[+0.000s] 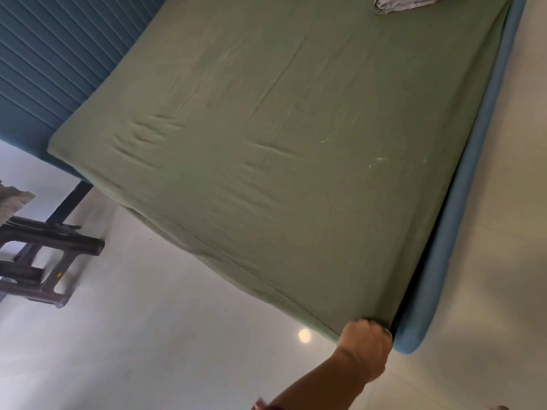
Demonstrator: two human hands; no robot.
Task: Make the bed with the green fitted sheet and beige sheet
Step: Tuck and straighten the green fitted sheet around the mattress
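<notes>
The green fitted sheet (281, 137) is stretched over the mattress, with light creases near the middle and the left side. My left hand (365, 343) grips the sheet at the nearest mattress corner, fingers curled around the fabric edge beside the blue bed frame (461, 232). A folded beige sheet (405, 2) lies on the far end of the bed, cut off by the top edge of the view. My right hand is out of view.
A blue ribbed headboard (53, 69) stands at the upper left. A dark plastic stool (44, 261) sits on the pale tiled floor (162, 335) at the left. Floor also runs along the right of the bed frame.
</notes>
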